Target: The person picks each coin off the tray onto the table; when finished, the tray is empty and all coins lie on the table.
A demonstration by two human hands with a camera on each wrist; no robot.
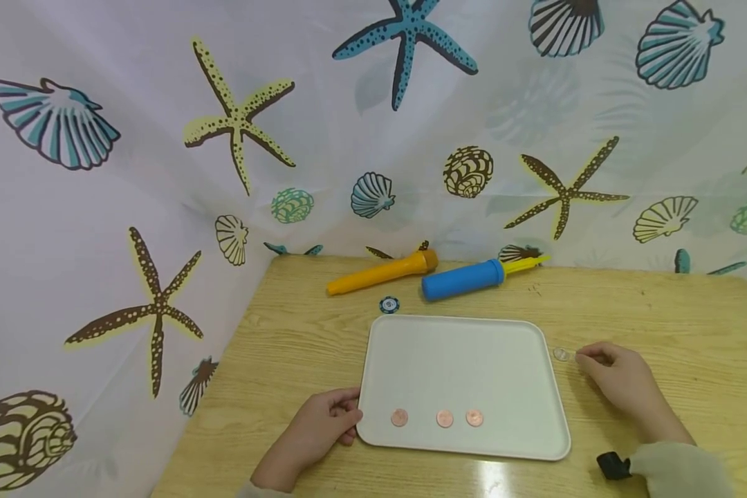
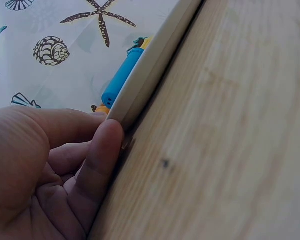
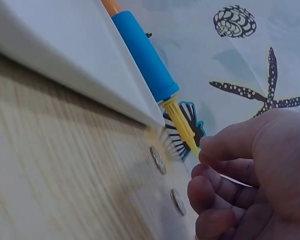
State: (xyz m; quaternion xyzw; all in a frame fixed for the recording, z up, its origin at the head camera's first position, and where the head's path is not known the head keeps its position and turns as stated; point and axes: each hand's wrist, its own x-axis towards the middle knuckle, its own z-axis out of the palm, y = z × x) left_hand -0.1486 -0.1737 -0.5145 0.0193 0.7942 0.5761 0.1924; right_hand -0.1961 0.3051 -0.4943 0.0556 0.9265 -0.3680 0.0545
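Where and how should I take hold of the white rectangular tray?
Probably by the raised rim, midway along both short sides, from left and right: the tray is broad and shallow, and three round coppery coins could slide if it tilts.

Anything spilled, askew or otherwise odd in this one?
Nothing looks spilled or broken; three copper coins lie flat on the white tray. One oddity: small dark marks on the wooden table, near the yellow nozzle of the blue pump, interrupt the grain. They're too small to identify.
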